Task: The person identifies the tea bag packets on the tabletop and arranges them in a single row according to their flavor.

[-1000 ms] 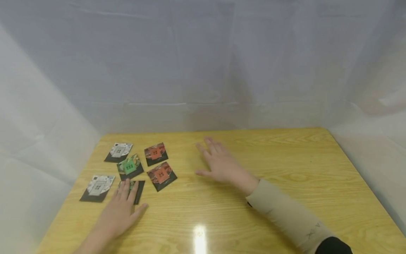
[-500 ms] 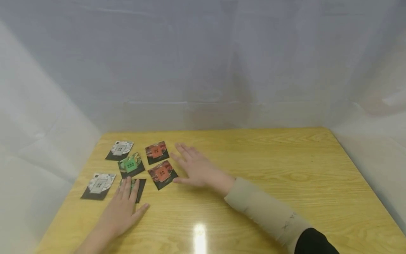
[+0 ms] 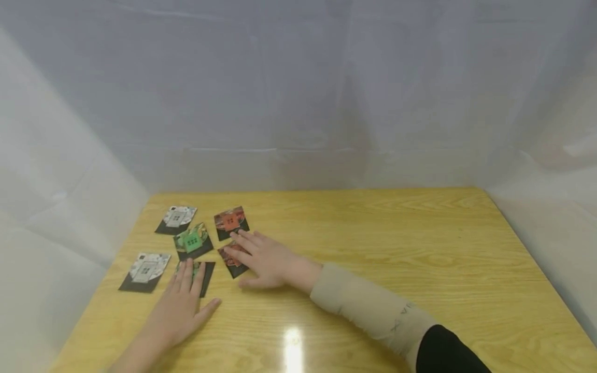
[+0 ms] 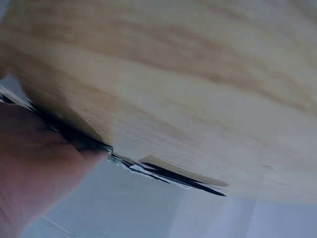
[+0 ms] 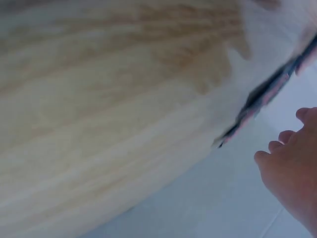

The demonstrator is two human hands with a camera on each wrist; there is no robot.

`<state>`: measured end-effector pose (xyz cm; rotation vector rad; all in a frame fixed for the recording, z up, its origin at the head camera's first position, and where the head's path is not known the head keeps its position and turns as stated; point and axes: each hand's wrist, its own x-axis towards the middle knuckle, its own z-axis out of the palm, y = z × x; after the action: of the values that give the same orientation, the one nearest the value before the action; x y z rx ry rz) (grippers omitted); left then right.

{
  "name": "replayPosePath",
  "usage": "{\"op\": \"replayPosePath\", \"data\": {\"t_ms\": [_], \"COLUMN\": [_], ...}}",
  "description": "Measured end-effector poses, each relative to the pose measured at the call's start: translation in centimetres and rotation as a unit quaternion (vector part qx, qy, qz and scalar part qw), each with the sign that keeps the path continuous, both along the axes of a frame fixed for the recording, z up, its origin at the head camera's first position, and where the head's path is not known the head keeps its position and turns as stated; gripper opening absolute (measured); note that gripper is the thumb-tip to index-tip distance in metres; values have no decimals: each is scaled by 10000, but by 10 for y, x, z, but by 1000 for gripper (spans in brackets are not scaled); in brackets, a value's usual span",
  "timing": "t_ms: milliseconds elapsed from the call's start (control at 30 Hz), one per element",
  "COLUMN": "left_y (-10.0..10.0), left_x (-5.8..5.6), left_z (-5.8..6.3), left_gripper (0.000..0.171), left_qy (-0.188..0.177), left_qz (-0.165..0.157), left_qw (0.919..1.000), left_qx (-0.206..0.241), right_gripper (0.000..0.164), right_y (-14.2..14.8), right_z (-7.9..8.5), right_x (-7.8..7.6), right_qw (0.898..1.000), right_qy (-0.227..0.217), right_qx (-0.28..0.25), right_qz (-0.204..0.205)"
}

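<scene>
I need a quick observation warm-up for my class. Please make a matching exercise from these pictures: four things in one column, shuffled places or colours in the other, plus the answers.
Column one:
1. Left hand
2. Right hand
3. Sleeve
4. Far grey packet

Column two:
A. Beige at the wrist
B. Near the far left corner of the table
C. Fingers over the near green packet
D. Fingers over the near red packet

Right pairs: 1-C, 2-D, 3-A, 4-B

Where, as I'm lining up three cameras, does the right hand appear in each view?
Head: right hand just left of centre, below mid-height, partly covering the lower red packet.
Left wrist: not seen.
Right wrist: right hand at lower right, cut by the edge.
Shared landmark: wooden tabletop.
</scene>
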<state>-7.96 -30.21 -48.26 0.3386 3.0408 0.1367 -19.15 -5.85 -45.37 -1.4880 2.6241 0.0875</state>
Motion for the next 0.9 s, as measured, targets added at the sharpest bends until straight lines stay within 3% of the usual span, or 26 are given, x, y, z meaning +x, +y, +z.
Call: {"op": "replayPosePath", "data": {"t_ms": [367, 900], "left_y": [4, 6], "left_x": [-1, -1], "left_z": [2, 4], "left_gripper": [94, 94], "left_qy": [3, 89], "left_qz": [-20, -23], "left_qw": [9999, 9998], "left_qx": [-108, -176], "right_gripper": [87, 89], "right_y": [-4, 22], "right_z": [-11, -27], "right_x": [8, 5], "right_qw": [9976, 9981], "right_qy": [13, 188], "right_qx": [646, 532], "right_qz": [253, 259]}}
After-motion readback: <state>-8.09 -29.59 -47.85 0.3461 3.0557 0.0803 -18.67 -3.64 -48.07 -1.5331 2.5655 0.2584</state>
